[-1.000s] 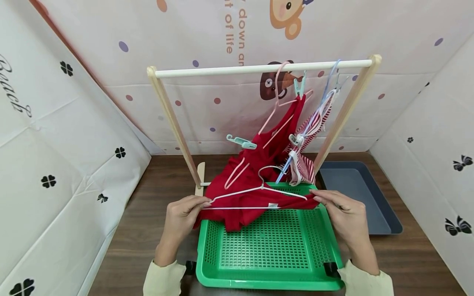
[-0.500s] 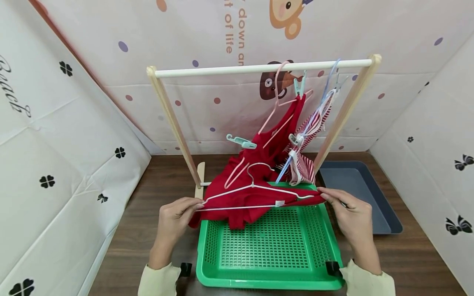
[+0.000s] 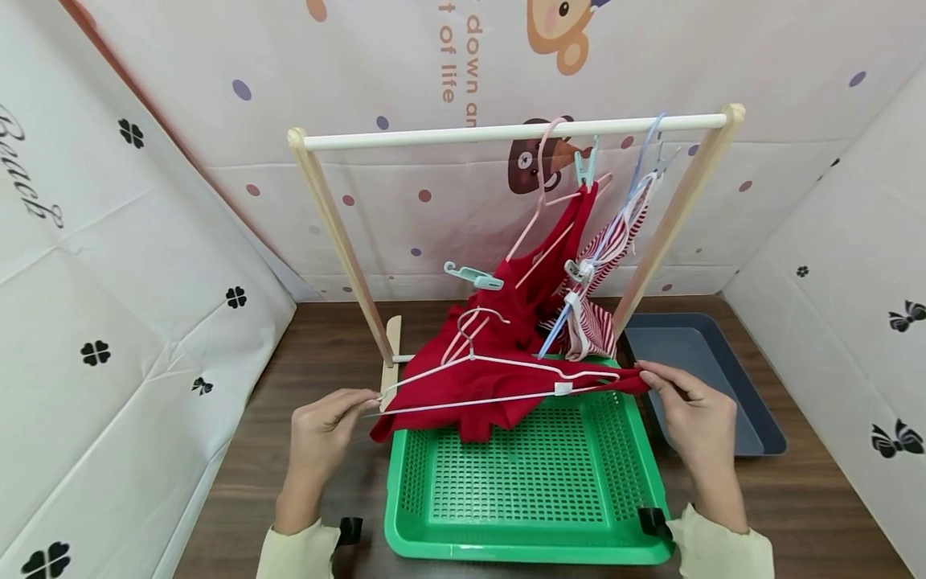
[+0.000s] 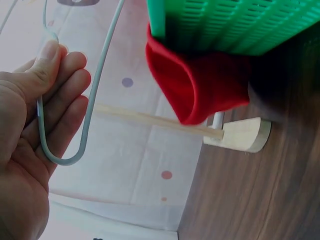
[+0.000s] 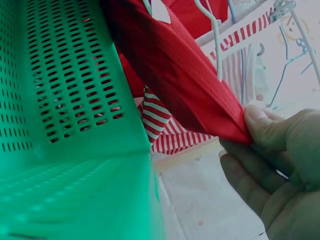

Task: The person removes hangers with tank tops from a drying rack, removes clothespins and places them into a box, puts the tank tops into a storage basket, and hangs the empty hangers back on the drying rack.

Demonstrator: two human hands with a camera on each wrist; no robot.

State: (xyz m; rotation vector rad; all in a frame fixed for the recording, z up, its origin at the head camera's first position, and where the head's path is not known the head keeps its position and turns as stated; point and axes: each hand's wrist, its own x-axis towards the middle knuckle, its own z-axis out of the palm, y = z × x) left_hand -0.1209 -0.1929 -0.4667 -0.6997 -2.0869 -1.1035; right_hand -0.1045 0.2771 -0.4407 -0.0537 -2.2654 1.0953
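Observation:
My left hand (image 3: 321,438) pinches the left end of a white hanger (image 3: 473,355) between thumb and fingers; in the left wrist view the bent hanger end (image 4: 62,161) lies across the fingers. A red garment (image 3: 448,386) hangs around the hanger's right part and spreads over the basket's back rim. At the garment's right corner, my right hand (image 3: 698,426) pinches the cloth, pulling it taut past the hanger's end. The right wrist view shows that red cloth (image 5: 185,75) between thumb and fingers. Some of the garment is bunched, so its shape is unclear.
A green basket (image 3: 528,551) stands in front of a wooden rack with a white rod (image 3: 434,137). On the rod hang a pink hanger (image 3: 541,173) with red clothing and a striped red-white garment (image 3: 595,330). Clips are attached. A grey tray (image 3: 694,354) lies at right.
Both hands have moved apart, and the hanger has shifted left with the left hand. My right hand has drawn the red cloth rightward; the hanger's right end now lies farther inside it.

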